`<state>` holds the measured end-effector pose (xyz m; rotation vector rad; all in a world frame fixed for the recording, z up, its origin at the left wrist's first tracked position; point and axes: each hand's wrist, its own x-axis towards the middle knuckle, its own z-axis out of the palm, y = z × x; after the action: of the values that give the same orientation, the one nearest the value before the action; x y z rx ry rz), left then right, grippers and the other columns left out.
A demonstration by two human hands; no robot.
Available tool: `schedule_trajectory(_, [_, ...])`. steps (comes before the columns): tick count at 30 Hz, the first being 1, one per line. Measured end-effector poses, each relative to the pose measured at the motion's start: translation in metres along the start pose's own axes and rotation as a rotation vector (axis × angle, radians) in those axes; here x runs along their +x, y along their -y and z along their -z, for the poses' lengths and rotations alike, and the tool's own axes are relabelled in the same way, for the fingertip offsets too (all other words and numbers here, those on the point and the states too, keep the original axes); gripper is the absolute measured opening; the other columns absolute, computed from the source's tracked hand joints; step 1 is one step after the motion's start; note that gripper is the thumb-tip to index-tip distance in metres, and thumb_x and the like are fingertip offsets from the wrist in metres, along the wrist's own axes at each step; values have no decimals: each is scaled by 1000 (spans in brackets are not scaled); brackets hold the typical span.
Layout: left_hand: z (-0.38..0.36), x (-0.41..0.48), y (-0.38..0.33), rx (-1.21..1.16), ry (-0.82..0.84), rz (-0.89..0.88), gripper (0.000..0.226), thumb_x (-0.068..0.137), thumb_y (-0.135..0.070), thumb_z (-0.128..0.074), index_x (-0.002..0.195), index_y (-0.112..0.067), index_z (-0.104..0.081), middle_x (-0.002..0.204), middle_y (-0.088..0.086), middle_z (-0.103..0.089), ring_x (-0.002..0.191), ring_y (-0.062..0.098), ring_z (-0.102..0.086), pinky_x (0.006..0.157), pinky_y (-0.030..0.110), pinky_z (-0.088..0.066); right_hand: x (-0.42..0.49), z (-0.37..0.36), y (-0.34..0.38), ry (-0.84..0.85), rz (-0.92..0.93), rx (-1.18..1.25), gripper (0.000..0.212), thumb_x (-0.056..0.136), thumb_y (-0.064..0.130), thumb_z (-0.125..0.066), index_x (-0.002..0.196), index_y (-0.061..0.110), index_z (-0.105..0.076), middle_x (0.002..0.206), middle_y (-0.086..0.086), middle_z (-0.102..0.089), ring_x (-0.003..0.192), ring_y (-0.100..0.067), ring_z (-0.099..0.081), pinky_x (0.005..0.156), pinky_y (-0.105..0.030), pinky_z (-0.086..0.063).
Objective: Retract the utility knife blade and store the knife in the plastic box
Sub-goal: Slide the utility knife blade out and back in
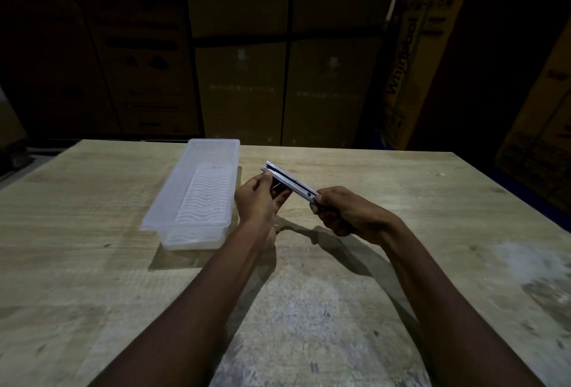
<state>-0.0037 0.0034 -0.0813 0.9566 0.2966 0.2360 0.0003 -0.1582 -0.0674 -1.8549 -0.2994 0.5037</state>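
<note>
A pale utility knife (292,182) with a toothed slider track is held in the air above the table, tilted from upper left to lower right. My left hand (259,198) pinches its far end with fingertips. My right hand (346,212) grips its near end, thumb by the dark slider button. I cannot tell whether any blade sticks out. The long translucent plastic box (160,210) lies open just left of my left hand, with a wavy ribbed insert on its floor and nothing else inside.
The wooden table (92,263) has pale scuffed patches at the near middle and right. Tall cardboard cartons (241,47) stand in the dark behind the table's far edge, and more cartons lean at the right.
</note>
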Motion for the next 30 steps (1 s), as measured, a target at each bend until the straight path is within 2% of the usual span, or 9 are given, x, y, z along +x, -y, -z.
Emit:
schedule_trajectory(3, [0, -1, 0, -17, -3, 2, 17, 98, -12, -50, 87, -12, -63, 89, 10, -69, 81, 19, -69, 71, 31, -60, 1, 0, -1, -4, -9, 19, 29, 101, 25, -34, 83, 12, -53, 63, 4, -40, 50, -8, -31, 45, -23, -25])
schedule_trajectory(6, [0, 1, 0, -42, -21, 10, 15, 99, -12, -50, 95, -8, -64, 90, 10, -69, 82, 19, -69, 69, 31, -59, 5, -4, -5, -102, 25, -26, 27, 101, 24, -37, 92, 11, -59, 66, 1, -47, 52, -10, -36, 47, -24, -28])
schedule_trajectory(8, [0, 2, 1, -49, -31, 6, 15, 99, -12, -49, 95, -8, -63, 90, 10, -69, 84, 19, -69, 68, 30, -59, 6, -5, -7, -158, 57, 6, 18, 100, 21, -42, 99, 10, -57, 69, -2, -54, 51, -11, -37, 46, -25, -28])
schedule_trajectory(13, [-4, 2, 6, -35, -36, -9, 18, 99, -13, -49, 87, -13, -62, 91, 10, -68, 88, 22, -69, 65, 29, -59, 5, 0, -10, -333, 77, 43, 10, 92, 17, -60, 92, 7, -61, 84, -13, -60, 54, -16, -46, 47, -26, -39])
schedule_trajectory(18, [-5, 1, 11, -19, 18, -6, 16, 98, -15, -50, 91, -11, -64, 97, 13, -70, 92, 24, -71, 71, 31, -60, 0, 1, -13, -431, 174, 26, 8, 87, 11, -66, 90, 3, -63, 79, -13, -62, 54, -17, -53, 44, -26, -45])
schedule_trajectory(22, [-6, 0, 14, 19, 94, 18, 25, 96, -19, -56, 113, -2, -64, 109, 16, -71, 101, 28, -72, 75, 32, -62, 4, -2, -16, -608, 295, -217, 10, 81, 9, -73, 87, 8, -65, 78, -7, -64, 55, -14, -57, 49, -25, -47])
schedule_trajectory(26, [-4, 0, 13, 15, 97, 35, 15, 95, -18, -57, 101, -7, -65, 106, 14, -71, 101, 27, -71, 74, 33, -61, 10, -8, -20, -755, 484, -564, 17, 72, 6, -80, 81, 9, -66, 80, -1, -59, 68, -11, -58, 62, -20, -51])
schedule_trajectory(28, [-3, 0, 13, 7, 101, 45, 10, 96, -17, -56, 96, -11, -63, 103, 12, -71, 100, 26, -70, 78, 36, -60, 12, -11, -23, -773, 586, -645, 18, 70, 3, -81, 79, 8, -67, 79, -2, -56, 67, -11, -57, 61, -20, -51])
schedule_trajectory(30, [-3, -2, 13, 3, 117, 54, 10, 97, -17, -52, 95, -13, -61, 102, 10, -70, 98, 24, -69, 82, 38, -59, 12, -12, -27, -795, 626, -726, 18, 69, 4, -82, 80, 8, -67, 81, -5, -56, 67, -14, -57, 58, -27, -54])
